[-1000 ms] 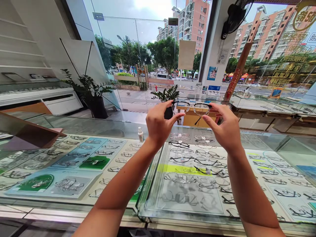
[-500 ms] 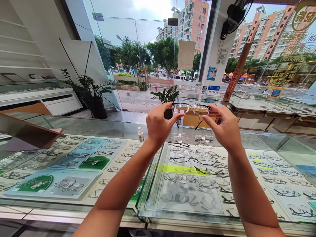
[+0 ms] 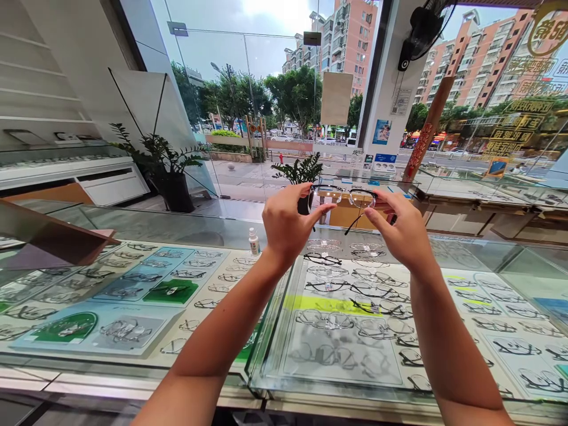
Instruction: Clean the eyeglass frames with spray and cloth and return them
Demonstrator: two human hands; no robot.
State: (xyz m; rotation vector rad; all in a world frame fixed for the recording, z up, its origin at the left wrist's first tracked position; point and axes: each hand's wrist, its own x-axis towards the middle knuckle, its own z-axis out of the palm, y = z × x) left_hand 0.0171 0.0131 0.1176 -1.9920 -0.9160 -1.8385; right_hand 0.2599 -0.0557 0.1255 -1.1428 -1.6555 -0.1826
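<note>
1. With the left hand (image 3: pixel 286 219), pinches one end of a pair of eyeglasses with black upper rims and clear lenses (image 3: pixel 329 194), thumb below and fingers above, only slightly parted.
2. With the right hand (image 3: pixel 402 228), grips the opposite end likewise, between thumb and fingertips.
3. Holds the eyeglasses level in the air between both hands, over the far side of a clear glass display tabletop (image 3: pixel 213 234), with one thin black temple slanting downward.
4. Below, displays rows of thin-rimmed spectacle frames (image 3: pixel 323 259).
5. Near the left wrist, includes a small white bottle (image 3: pixel 254 241), upright.
</note>
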